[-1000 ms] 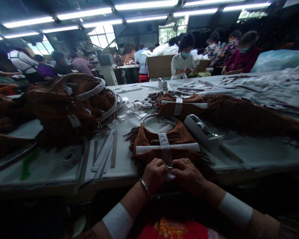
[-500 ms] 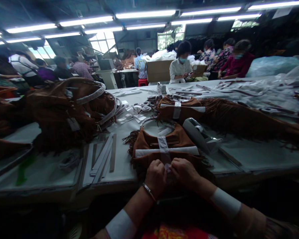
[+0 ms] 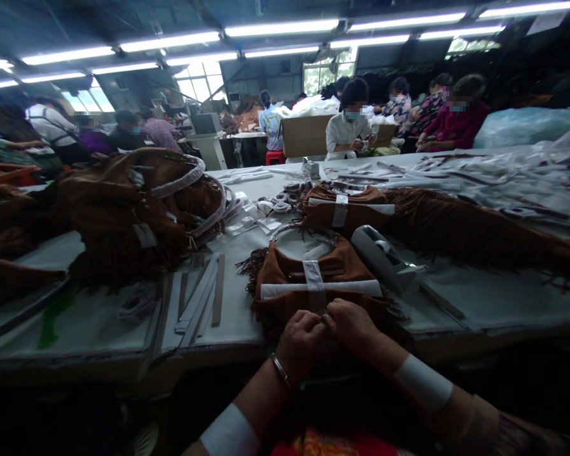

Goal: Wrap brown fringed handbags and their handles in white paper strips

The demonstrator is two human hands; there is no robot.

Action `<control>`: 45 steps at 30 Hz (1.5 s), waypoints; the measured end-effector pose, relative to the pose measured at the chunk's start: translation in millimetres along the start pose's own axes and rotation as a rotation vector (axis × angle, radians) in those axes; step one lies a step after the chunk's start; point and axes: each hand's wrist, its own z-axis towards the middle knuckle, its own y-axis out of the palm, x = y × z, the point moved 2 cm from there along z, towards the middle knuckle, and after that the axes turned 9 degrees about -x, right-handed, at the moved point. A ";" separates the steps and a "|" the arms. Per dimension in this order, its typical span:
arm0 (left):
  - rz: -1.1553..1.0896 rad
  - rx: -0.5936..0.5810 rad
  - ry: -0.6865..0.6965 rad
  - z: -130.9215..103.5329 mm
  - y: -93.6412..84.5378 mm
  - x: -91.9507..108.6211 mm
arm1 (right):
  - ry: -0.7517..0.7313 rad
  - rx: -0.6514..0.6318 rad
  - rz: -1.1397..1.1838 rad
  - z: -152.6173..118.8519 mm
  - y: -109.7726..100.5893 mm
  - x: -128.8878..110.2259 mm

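Observation:
A brown fringed handbag (image 3: 342, 258) lies on the table in front of me, its ring-shaped handle (image 3: 278, 234) wrapped in pale covering. A white roll (image 3: 285, 291) lies across the bag, with a white strip (image 3: 313, 275) running over it. My left hand (image 3: 301, 342) and my right hand (image 3: 351, 324) meet at the bag's near edge, closed in a pinch with fingertips together. Whatever is between the fingers is hidden now. Just right of the bag stands a grey tape dispenser (image 3: 377, 253).
Flat grey and white strips (image 3: 199, 301) lie left of the bag. Brown fringed bags are heaped (image 3: 118, 215) farther left. Another wrapped bag (image 3: 346, 212) lies behind, among tape rolls (image 3: 281, 206) and scraps. Across the table a person in white (image 3: 344, 130) works.
My hands have drawn together at the bag's near edge. A small translucent piece that showed between my fingertips is out of sight. The view has shifted slightly.

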 end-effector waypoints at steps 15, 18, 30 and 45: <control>0.079 -0.086 0.024 -8.1 9.9 -1.4 | 0.012 0.045 -0.047 1.8 5.4 2.6; 0.128 -0.065 0.001 -10.0 12.9 -2.6 | 0.028 0.085 -0.072 2.8 -2.6 10.2; 0.230 -0.028 -0.041 -12.9 18.2 -6.3 | -0.147 0.204 -0.054 86.4 -72.6 6.1; 0.336 -0.039 0.006 -20.1 37.5 -28.0 | -0.152 0.020 -0.037 162.6 -51.9 18.7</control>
